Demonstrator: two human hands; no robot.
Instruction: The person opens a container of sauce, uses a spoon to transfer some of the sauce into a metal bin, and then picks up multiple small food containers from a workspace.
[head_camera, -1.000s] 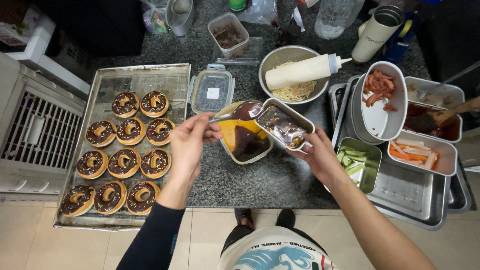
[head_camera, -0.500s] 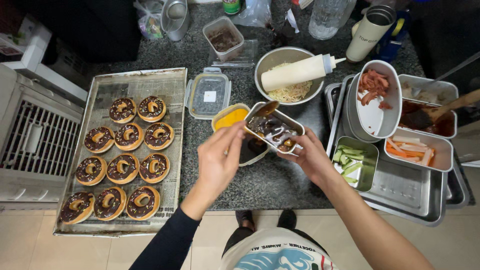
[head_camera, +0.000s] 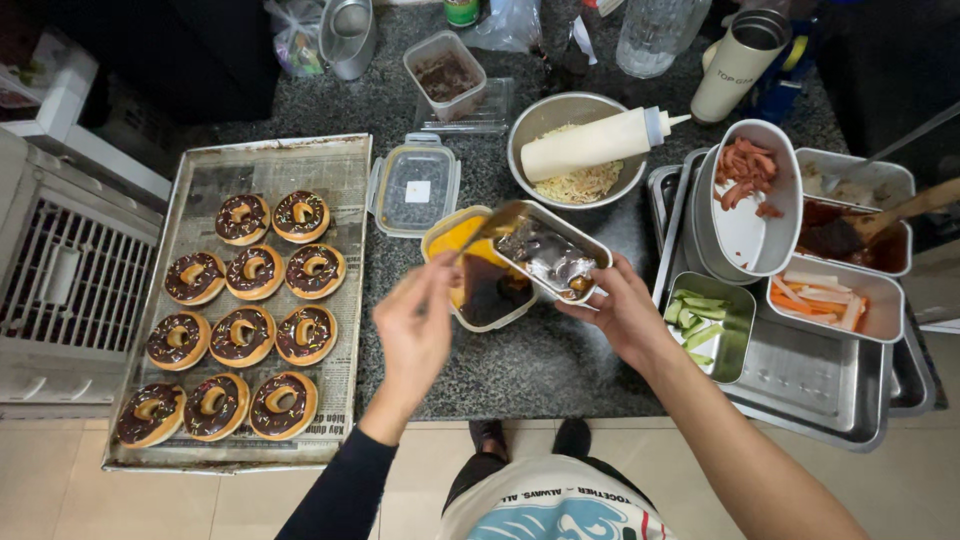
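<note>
Glossy glazed doughnuts (head_camera: 243, 336) on paper-lined metal tray (head_camera: 190, 170); speckled stone counter (head_camera: 540, 365)

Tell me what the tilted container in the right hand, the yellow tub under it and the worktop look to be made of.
Tilted container: probably stainless steel, going by its shiny grey rim and glinting inside. Yellow tub: likely plastic, opaque with a soft rounded lip. Worktop: looks like polished granite, dark and speckled, though it might be imitation. The right hand grips the container's edge.

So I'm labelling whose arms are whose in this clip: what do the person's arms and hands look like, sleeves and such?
The left hand is bare, and its arm wears a long dark sleeve reaching to the wrist. The right hand is also bare, with the forearm uncovered and no sleeve in view. No gloves, rings or watch can be seen.
</note>
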